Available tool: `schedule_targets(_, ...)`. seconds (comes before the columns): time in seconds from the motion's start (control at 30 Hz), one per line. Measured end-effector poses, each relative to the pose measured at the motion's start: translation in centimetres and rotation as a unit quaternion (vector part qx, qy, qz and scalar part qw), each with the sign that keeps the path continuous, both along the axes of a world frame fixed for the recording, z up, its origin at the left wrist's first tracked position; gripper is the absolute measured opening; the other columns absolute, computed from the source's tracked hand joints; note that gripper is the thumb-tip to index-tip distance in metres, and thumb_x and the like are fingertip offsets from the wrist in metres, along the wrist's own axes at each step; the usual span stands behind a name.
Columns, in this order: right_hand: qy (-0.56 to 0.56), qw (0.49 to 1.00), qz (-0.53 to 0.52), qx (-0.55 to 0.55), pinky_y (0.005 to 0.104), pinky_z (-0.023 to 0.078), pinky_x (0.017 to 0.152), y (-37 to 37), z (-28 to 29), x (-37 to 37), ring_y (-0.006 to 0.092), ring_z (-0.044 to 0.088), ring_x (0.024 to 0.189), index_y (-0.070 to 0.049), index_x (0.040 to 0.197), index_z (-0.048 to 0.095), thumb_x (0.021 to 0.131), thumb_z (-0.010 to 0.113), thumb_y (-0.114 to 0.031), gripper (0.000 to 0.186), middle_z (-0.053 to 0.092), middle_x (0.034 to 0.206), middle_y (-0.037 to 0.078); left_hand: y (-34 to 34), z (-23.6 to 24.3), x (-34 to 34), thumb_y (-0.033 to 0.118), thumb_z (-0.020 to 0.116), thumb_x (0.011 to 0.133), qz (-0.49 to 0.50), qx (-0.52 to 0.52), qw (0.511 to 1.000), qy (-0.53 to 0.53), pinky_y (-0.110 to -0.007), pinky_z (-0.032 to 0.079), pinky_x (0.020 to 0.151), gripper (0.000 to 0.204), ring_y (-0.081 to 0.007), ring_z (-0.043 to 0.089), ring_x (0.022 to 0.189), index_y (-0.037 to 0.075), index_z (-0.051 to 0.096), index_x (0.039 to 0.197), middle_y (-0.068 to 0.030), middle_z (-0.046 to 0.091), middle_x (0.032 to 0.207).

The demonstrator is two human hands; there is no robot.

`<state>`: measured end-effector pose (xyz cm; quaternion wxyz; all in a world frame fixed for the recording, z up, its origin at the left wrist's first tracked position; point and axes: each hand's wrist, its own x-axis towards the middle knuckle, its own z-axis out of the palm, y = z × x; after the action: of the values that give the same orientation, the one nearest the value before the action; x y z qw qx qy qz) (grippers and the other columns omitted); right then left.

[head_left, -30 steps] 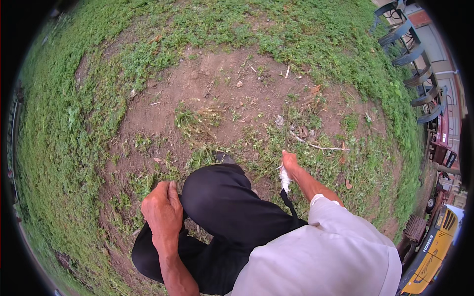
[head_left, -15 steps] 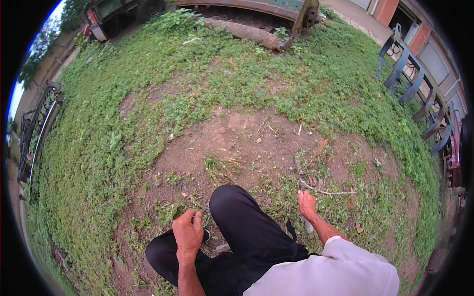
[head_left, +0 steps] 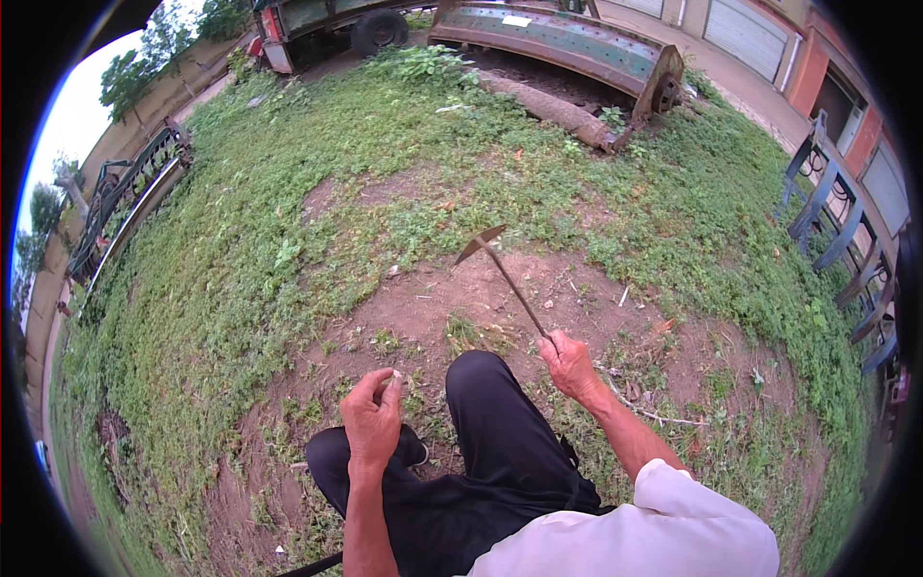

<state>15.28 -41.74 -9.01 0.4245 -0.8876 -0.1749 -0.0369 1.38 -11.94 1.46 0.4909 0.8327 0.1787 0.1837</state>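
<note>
A small hand hoe (head_left: 515, 290) with a thin metal neck and a flat blade is gripped in my right hand (head_left: 574, 368), out in front of my right side. Its blade points away from me and appears above the boundary between bare brown soil (head_left: 423, 313) and low green weeds (head_left: 385, 231). Over my left knee, my left hand (head_left: 370, 420) is closed, thumb and forefinger brought together. Something small and pale shows at those fingertips, too small to name. A tuft of pulled grass (head_left: 471, 334) lies on the soil just beyond my raised knee.
A thin bare branch (head_left: 654, 415) lies on the ground to the right. Farther off stand a rusty green farm implement (head_left: 567, 43) with a long roller (head_left: 548, 104), a wheel (head_left: 380, 32), curved blue metal frames (head_left: 836, 212) at right, and a metal rack (head_left: 135, 202) at left.
My right hand has risen and moved left, bringing the hoe's blade up and forward. My left hand has shifted slightly up, its fingertips pinched. The view has tilted upward and turned left.
</note>
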Motion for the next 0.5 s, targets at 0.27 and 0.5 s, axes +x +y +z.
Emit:
schedule_targets(0.27,-0.083,0.967,0.229,-0.076,0.0485,0.050,0.061,8.2,7.6,-3.4,0.0414,0.062,0.069,-0.004,0.081,0.052,0.095,0.059,-0.032,0.032,0.061,0.073,0.018,3.6,1.4,-1.9,0.005,0.073,0.083,0.082,0.127,0.984,-0.097,-0.036,0.053,0.074,0.034,-0.0235,0.067,0.082,-0.001,0.064,0.115,-0.0120,0.068,0.090)
schedule_targets(0.5,-0.165,0.927,0.296,-0.161,0.0471,0.051,0.056,12.1,6.4,-5.5,0.0370,0.064,0.063,-0.004,0.079,0.052,0.093,0.060,-0.031,0.031,0.060,0.069,0.017,8.1,-2.2,-4.5,0.018,0.076,0.082,0.147,0.161,0.975,-0.048,-0.040,0.052,0.078,0.041,-0.0304,0.066,0.090,0.001,0.063,0.118,-0.0142,0.066,0.095)
